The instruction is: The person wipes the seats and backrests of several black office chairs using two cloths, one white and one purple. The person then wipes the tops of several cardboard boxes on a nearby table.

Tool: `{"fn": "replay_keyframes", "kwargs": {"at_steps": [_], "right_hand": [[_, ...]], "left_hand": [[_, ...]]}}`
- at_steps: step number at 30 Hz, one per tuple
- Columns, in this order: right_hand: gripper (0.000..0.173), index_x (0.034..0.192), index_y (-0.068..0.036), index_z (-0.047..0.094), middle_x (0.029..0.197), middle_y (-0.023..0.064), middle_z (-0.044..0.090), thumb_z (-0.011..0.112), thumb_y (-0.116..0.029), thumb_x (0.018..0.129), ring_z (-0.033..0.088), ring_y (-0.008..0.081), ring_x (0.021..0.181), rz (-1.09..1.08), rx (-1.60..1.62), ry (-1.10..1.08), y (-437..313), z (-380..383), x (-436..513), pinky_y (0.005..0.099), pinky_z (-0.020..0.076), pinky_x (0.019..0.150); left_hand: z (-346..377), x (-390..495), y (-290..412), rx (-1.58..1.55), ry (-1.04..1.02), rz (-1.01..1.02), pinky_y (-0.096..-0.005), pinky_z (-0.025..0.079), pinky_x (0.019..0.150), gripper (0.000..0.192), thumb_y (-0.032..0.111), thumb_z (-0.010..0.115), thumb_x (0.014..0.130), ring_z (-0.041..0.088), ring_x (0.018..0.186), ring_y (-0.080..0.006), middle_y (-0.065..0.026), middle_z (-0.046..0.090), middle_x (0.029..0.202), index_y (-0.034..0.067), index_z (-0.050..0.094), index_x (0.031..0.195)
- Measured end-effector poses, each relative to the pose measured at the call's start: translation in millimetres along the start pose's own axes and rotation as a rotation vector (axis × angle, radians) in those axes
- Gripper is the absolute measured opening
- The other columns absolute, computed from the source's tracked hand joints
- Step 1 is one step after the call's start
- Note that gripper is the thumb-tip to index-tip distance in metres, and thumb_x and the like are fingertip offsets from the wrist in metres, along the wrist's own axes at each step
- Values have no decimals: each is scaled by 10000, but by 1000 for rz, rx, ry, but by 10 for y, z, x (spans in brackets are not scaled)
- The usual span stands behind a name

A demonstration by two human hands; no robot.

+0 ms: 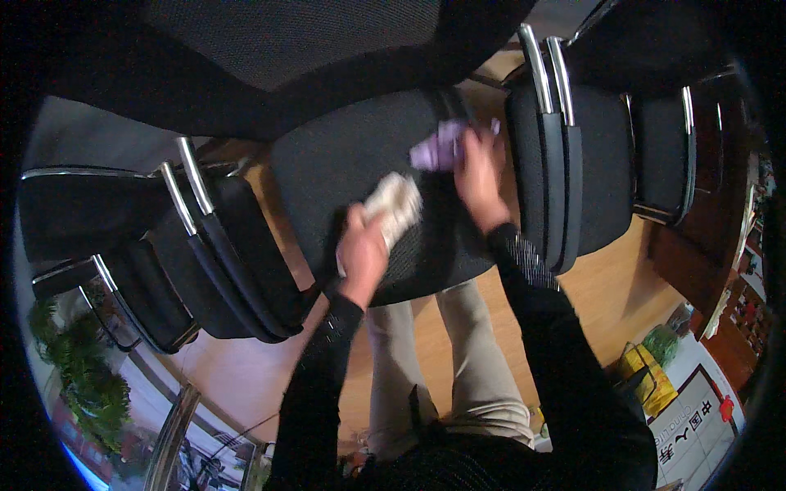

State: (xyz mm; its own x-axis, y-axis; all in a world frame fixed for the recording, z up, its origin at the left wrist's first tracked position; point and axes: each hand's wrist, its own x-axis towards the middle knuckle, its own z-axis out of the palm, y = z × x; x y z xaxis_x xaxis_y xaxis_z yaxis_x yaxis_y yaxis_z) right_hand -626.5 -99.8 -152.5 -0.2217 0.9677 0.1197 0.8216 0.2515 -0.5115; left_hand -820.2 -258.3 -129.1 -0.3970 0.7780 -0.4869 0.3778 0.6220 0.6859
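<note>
My left hand (365,245) grips a cream-white cloth-like bundle (396,205), held over the dark fabric seat of a chair (344,147). A purple item (439,147), perhaps cloth, is in my right hand (482,175) above the right side of the same seat. Both hands and what they hold are blurred, so I cannot tell exactly what either item is or whether it touches the seat. The chair's backrest (307,37) rises at the top of the view.
Chairs with chrome-and-black armrests flank this seat, one armrest (215,258) at left and another (556,184) at right. A green plant (86,368) stands at lower left. On the right are a brown wooden desk (694,245) and a yellow bag (651,380) by the wall.
</note>
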Motion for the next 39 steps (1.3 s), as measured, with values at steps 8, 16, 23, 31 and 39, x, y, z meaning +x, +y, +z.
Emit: {"fn": "replay_keyframes", "kwargs": {"at_steps": [8,16,23,31,39], "right_hand": [[253,1105,-83,638,1197,211,595,642,-82,852,553,424,1110,-145,-72,-8,314,564,183,520,477,926],[442,1190,-67,642,1255,166,586,686,-41,750,547,406,1087,61,97,-929,75,-608,-2747,466,488,936],[497,1318,-168,605,1390,204,534,626,-31,840,508,447,1232,-31,-153,9,465,-89,-319,561,452,991],[304,1165,-80,621,1200,167,592,546,-20,877,538,411,1076,-61,-30,-212,100,280,-974,501,467,915],[374,1106,-100,676,1235,135,601,703,-40,738,556,397,1064,-335,109,-641,-84,-312,-1933,473,489,936]], "left_hand": [[327,929,-11,600,306,454,-474,482,914,314,140,616,921,584,1077,-383,-164,596,1210,130,690,1226],[671,-1471,-637,260,-396,329,-486,484,919,250,53,573,901,577,1088,-392,-192,603,1142,81,721,1101],[-98,217,-129,303,204,189,-484,483,931,312,170,586,961,565,1103,-404,-188,561,1217,88,640,1256],[85,337,-446,712,255,515,-468,484,884,262,104,528,956,576,1017,-375,-171,582,1101,82,673,1173],[156,-1730,-976,267,-265,99,-510,462,939,400,17,550,839,546,1114,-416,-185,563,1193,92,640,1221]]}}
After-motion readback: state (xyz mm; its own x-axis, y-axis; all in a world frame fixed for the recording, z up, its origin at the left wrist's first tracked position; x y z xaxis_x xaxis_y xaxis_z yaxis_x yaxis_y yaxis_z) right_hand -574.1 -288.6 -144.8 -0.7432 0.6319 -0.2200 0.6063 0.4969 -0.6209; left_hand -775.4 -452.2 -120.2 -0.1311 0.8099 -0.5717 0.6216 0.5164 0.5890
